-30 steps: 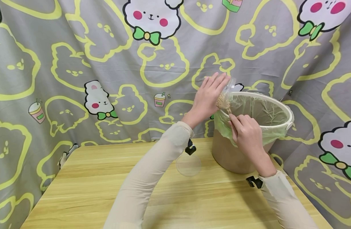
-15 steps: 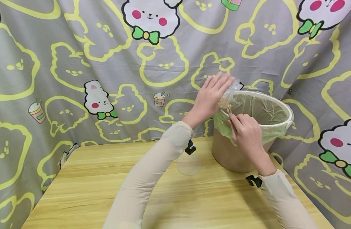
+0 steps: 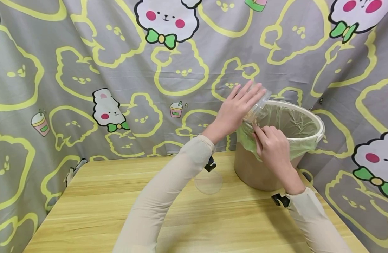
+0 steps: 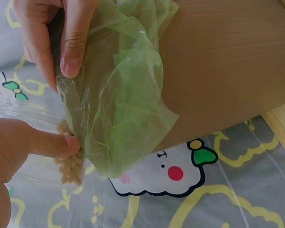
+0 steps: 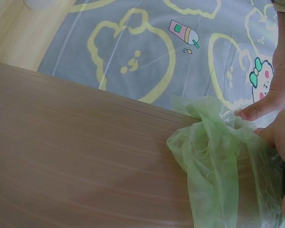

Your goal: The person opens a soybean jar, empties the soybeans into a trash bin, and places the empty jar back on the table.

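Note:
My left hand [image 3: 235,111] grips a clear plastic jar [image 3: 263,101], tipped sideways at the left rim of a tan trash can [image 3: 255,172]. Small beige pellets, perhaps soybeans [image 4: 70,168], lie near the jar's mouth under the left thumb in the left wrist view. A thin green trash bag [image 4: 128,95] lines the can and folds down over its outside. My right hand [image 3: 273,144] holds the near-left rim through the bag, its thumb on the outer side. Those fingertips sit right beside the jar's mouth; the ones inside the can are partly hidden.
A clear round lid [image 3: 208,182] lies flat on the wooden table [image 3: 118,207], left of the can. The can stands toward the table's back right. A grey patterned curtain [image 3: 127,70] hangs close behind and along the sides.
My left hand has shifted slightly right and turned the jar further over the can, and fewer pellets show in the head view. The right hand stays at the rim.

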A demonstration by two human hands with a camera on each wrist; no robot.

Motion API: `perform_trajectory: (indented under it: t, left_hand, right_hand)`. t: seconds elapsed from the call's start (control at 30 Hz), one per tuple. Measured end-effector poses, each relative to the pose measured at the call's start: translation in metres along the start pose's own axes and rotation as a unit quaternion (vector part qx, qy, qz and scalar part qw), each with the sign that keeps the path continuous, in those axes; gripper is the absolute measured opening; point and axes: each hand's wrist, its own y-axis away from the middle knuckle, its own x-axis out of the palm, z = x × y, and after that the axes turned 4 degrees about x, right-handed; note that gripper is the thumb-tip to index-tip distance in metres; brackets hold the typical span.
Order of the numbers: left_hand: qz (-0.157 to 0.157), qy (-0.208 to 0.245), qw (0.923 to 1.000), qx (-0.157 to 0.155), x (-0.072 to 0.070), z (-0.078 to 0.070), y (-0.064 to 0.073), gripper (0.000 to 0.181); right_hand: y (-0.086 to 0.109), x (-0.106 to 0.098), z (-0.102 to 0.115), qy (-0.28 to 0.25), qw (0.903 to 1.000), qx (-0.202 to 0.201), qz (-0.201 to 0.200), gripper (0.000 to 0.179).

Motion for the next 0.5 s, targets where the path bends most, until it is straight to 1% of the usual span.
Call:
perform_trajectory:
  t: [0.17, 0.3, 0.5]
  left_hand:
    - [-0.016, -0.026, 0.9994, 0.015, -0.0001, -0.0007, -0.0004, 0.071]
    - [-0.02, -0.035, 0.999, 0.021, -0.001, -0.0011, -0.0011, 0.069]
    - [-0.026, -0.039, 0.9985, 0.027, -0.0029, -0.002, -0.0022, 0.071]
  right_hand:
    - [0.0, -0.0005, 0.0, 0.003, 1.0, -0.005, 0.003, 0.017]
    - [0.0, -0.0015, -0.0002, 0.006, 0.9999, -0.005, 0.007, 0.017]
    - [0.0002, -0.0013, -0.0005, 0.005, 1.0, -0.003, 0.007, 0.016]
